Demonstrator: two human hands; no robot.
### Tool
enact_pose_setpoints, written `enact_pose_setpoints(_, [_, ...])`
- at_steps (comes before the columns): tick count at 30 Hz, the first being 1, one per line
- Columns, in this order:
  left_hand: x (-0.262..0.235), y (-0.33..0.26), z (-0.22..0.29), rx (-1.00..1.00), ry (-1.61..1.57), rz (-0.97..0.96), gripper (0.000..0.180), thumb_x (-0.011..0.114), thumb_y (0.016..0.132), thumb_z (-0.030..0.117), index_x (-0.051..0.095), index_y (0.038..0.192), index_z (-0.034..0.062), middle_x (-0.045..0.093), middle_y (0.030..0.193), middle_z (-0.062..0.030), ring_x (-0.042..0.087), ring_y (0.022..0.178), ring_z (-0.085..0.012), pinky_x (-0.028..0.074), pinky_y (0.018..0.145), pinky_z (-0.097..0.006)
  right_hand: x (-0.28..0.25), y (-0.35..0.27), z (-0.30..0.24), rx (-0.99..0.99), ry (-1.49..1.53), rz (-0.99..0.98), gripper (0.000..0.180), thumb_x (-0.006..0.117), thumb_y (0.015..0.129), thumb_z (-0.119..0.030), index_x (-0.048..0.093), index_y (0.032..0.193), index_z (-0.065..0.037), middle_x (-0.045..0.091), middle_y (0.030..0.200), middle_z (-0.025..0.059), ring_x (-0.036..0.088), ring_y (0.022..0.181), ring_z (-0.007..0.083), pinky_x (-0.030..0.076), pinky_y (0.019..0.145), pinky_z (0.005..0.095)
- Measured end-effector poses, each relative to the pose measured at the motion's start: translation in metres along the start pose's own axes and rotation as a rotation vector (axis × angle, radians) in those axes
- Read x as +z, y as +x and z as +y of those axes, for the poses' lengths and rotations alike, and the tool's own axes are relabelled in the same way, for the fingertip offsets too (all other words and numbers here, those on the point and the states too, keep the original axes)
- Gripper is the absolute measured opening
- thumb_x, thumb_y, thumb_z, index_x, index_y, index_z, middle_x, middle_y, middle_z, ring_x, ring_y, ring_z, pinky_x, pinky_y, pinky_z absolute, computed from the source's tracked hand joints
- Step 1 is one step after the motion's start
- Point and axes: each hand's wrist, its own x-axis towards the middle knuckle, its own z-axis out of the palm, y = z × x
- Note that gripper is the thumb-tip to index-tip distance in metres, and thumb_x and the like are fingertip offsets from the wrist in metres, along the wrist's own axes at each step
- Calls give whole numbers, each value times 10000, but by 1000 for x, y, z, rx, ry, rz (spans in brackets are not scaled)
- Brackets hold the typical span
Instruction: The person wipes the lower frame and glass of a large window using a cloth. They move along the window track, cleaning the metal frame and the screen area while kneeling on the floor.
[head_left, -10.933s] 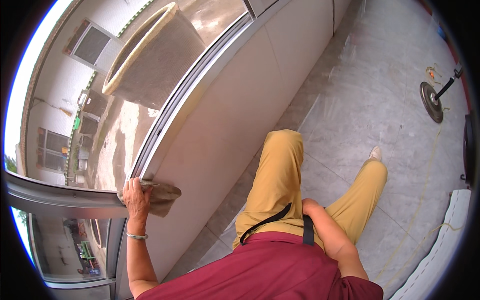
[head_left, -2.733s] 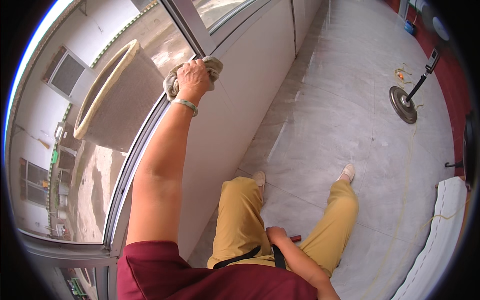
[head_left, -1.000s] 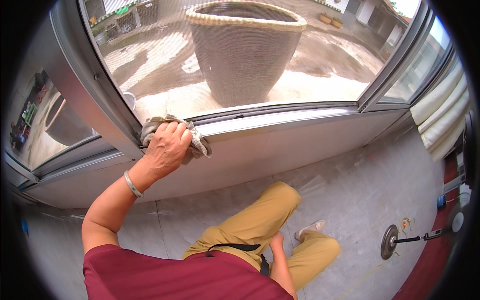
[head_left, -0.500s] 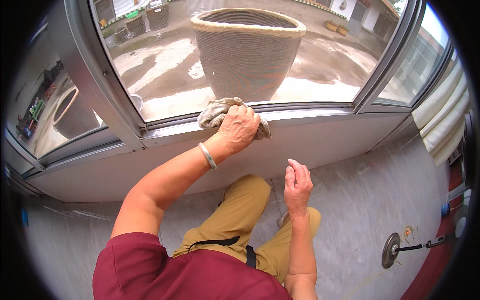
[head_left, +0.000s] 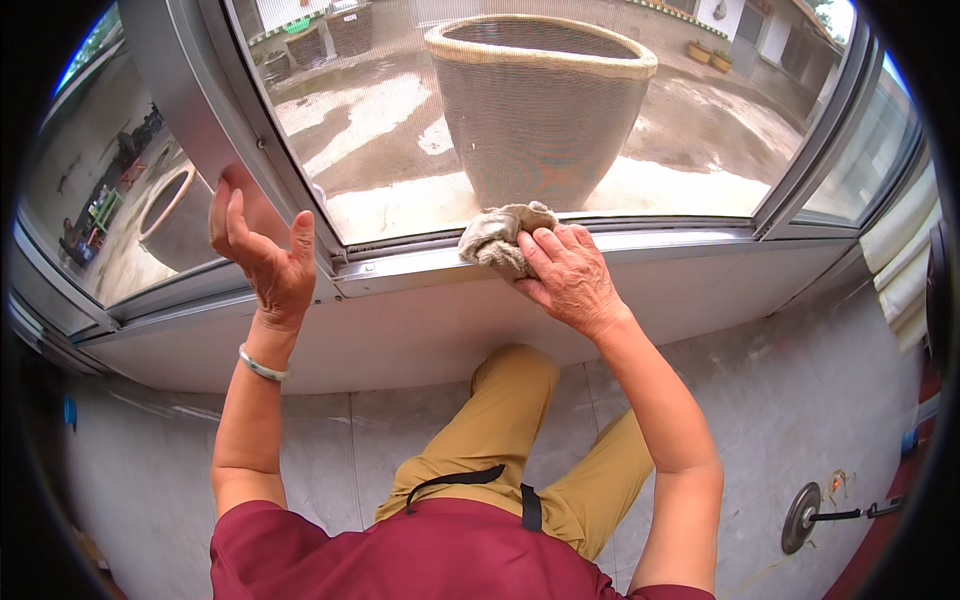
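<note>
My right hand (head_left: 572,272) is closed on a crumpled, grey-beige cloth (head_left: 497,243), which lies against the metal sill (head_left: 660,240) of the window. The cloth hides a short stretch of the sill and lower track. On the left, my left hand (head_left: 268,255) is raised with its fingers apart and nothing in it. It is in front of the broad metal window post (head_left: 215,130), with its fingertips close to or touching the post; I cannot tell which. A pale bangle (head_left: 262,364) circles my left wrist.
Behind the screened window stands a large grey pot (head_left: 540,130) with a pale rim. A white wall panel (head_left: 400,345) runs below the sill. At right hang white curtains (head_left: 905,260). A round metal base (head_left: 801,518) with a black rod stands on the grey floor (head_left: 740,420).
The cloth has passed from my left hand to my right hand, which came up from near the knee. My left hand has let go and moved left to the post.
</note>
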Motion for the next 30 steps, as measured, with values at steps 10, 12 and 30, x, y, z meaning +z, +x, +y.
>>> enact_pose_setpoints(10, [28,1,-8,-286,-87,159,820,699,829,151,153,1412,-35,253,1430,-266,327,1310,-377,233,1113,-440,43,40,-51,6,169,141,449,736,669,-224,583,1050,-44,572,1017,93,556,963,259,433,861,390])
enact_pose_setpoints(12, [32,1,-7,-261,-116,184,809,696,832,143,160,1410,-39,277,1406,-255,355,1280,-358,259,1097,-437,59,60,-79,-46,207,144,398,676,718,-214,583,1047,-12,581,988,95,556,934,239,440,838,360])
enact_pose_setpoints(30, [30,-14,-28,-257,-107,183,679,688,866,86,244,1347,-96,483,1222,-275,548,1080,-317,487,901,-380,85,85,-104,-134,343,331,185,564,726,-141,576,851,-5,493,768,62,517,754,198,426,708,308])
